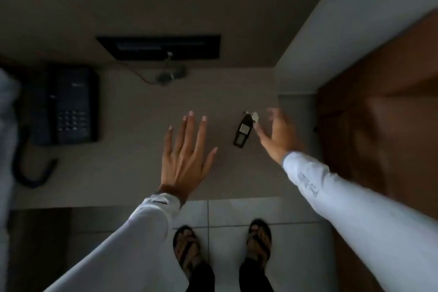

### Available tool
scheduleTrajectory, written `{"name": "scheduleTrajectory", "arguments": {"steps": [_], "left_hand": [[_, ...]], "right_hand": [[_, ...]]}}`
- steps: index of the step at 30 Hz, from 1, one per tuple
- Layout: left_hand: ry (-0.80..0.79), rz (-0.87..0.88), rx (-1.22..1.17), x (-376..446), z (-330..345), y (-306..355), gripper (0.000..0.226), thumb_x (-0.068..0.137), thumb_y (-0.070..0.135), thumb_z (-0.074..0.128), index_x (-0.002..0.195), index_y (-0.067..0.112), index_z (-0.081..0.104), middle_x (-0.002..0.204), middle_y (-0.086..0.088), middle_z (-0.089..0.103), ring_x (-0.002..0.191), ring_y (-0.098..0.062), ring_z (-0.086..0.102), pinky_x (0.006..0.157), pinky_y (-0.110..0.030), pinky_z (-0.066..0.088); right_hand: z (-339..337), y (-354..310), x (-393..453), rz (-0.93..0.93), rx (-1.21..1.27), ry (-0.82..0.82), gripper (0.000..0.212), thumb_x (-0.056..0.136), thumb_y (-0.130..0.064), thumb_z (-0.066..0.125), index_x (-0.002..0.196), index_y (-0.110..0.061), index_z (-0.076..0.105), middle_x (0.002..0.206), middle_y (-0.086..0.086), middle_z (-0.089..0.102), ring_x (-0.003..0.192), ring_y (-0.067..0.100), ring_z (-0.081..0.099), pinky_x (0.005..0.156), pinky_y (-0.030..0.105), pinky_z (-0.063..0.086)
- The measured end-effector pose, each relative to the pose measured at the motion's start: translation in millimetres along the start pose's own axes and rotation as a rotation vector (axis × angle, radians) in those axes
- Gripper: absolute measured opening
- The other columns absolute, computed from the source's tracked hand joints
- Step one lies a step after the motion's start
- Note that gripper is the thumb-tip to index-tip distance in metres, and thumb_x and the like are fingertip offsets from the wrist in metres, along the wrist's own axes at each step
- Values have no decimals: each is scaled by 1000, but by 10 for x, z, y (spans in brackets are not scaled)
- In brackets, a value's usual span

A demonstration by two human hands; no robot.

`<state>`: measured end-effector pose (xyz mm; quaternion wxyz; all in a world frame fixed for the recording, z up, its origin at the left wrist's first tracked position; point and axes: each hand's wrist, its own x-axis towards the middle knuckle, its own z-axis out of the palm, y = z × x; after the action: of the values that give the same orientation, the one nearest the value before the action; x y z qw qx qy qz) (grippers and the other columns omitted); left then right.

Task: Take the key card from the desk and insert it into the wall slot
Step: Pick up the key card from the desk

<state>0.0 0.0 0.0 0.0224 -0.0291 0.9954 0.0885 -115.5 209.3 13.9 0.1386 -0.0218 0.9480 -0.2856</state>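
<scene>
Key card (pixel 242 131) flat on the desk (pixel 132 173), near its right edge beside the pale wall (pixel 355 31); bare desktop between it and the front edge. Right hand (pixel 276 136) just beside the card's right side, fingers spread and empty, blurred. Left hand (pixel 187 156) over mid-desk, fingers splayed, empty, well apart from the dark telephone (pixel 64 105) at far left

Black key card (pixel 242 132) with a small pale label and white tag, on a plain beige worktop (pixel 132 168). Black phone (pixel 64 106) with dark cord; black wall panel (pixel 158 47); brown wood door (pixel 379 111). White sleeves (pixel 355 211), one with grey lettering; pale grey floor tiles (pixel 296 244) with darker grout lines; black-strapped sandals (pixel 259 242).
</scene>
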Motion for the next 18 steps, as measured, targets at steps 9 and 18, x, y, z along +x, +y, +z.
{"name": "scheduleTrajectory", "arguments": {"steps": [9,18], "left_hand": [[-36,11,23,196,790,-274,70,109,47,30,166,8,25,174,-27,21,162,-40,21,130,-64,22],[-64,31,52,239,649,-266,72,108,49,29,164,3,29,171,-31,25,159,-45,27,127,-66,28]], "right_hand": [[511,137,493,146,211,-3,36,63,-35,86,94,-26,68,77,-15,62,75,12,65,76,32,55],[380,5,649,187,184,-208,34,58,-17,92,70,-25,61,82,0,71,83,22,71,78,36,58]]}}
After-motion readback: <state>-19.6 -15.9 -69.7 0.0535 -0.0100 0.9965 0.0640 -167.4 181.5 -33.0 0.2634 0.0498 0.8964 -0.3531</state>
